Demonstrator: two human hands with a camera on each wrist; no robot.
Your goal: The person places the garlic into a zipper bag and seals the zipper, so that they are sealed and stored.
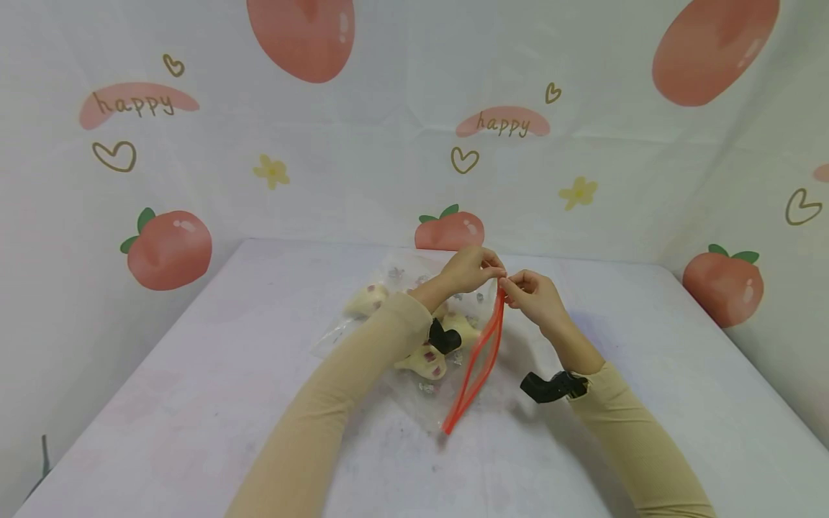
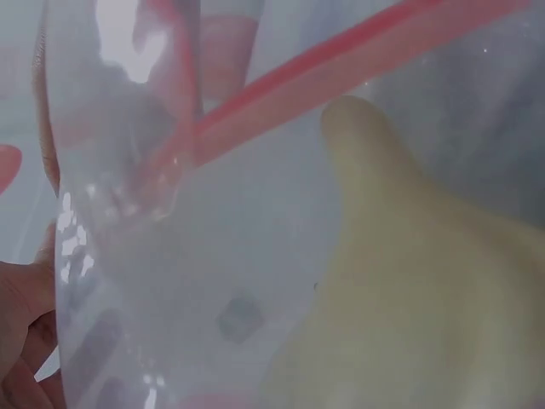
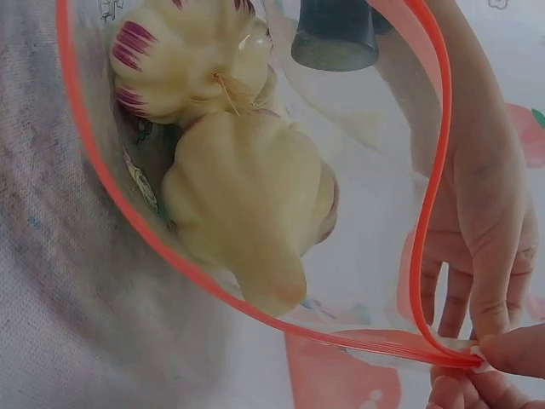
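A clear zip bag (image 1: 414,410) with a red zip strip (image 1: 473,370) lies on the table, its mouth gaping toward the right. Several garlic bulbs (image 1: 424,361), cream with purple patches, are inside it. At the far end of the strip my left hand (image 1: 469,269) pinches the bag's corner. My right hand (image 1: 536,296) pinches the same corner from the right, thumb and fingers meeting the left fingertips. In the right wrist view the two zip edges come together at the fingertips, beside a small pale piece (image 3: 479,358). A garlic bulb (image 2: 409,281) shows through the plastic in the left wrist view.
A black wrist camera (image 1: 444,337) on the left arm hangs over the bag; another black camera (image 1: 547,387) sits on the right wrist. The pale table (image 1: 214,403) meets a white backdrop cloth (image 1: 363,144) printed with peaches, hearts and flowers.
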